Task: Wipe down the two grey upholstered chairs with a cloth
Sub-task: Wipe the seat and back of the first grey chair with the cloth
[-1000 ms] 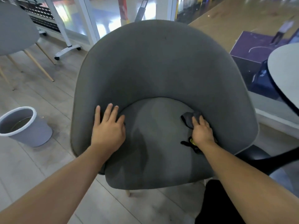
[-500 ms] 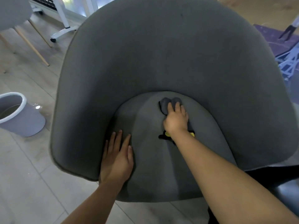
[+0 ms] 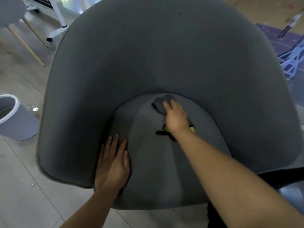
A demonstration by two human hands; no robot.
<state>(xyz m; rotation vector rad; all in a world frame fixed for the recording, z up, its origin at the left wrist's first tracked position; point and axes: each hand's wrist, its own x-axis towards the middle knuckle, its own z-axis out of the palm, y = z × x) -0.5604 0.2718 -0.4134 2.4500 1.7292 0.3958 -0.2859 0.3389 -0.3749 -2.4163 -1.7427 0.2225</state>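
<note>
Grey upholstery fills most of the view: a curved-back chair (image 3: 164, 60) seen from above, its rounded seat cushion (image 3: 156, 170) set inside the wraparound backrest. At the back of the cushion, right where seat meets backrest, a dark grey cloth (image 3: 160, 102) lies bunched under the fingers of the person's right hand (image 3: 176, 118), which presses down on it with the palm facing the seat; the hand is pinning the cloth flat and whether it also grips it cannot be told. Black and yellow parts of something (image 3: 164, 131) show on either side of the right wrist, too blurred to identify. The left hand (image 3: 113, 163) rests flat and empty on the left edge of the cushion, fingers extended and together, thumb along the seam beside the backrest's inner wall. Both forearms are bare and reach in from the bottom of the frame.

On the pale plank floor (image 3: 24, 186) to the chair's left stands a grey bucket (image 3: 14, 119) with a white rim, a wet shine on the floor just beyond it. Farther off at upper left, a second grey chair (image 3: 9, 12) on slim wooden legs is partly in view, near a white wheeled stand (image 3: 56, 28).
</note>
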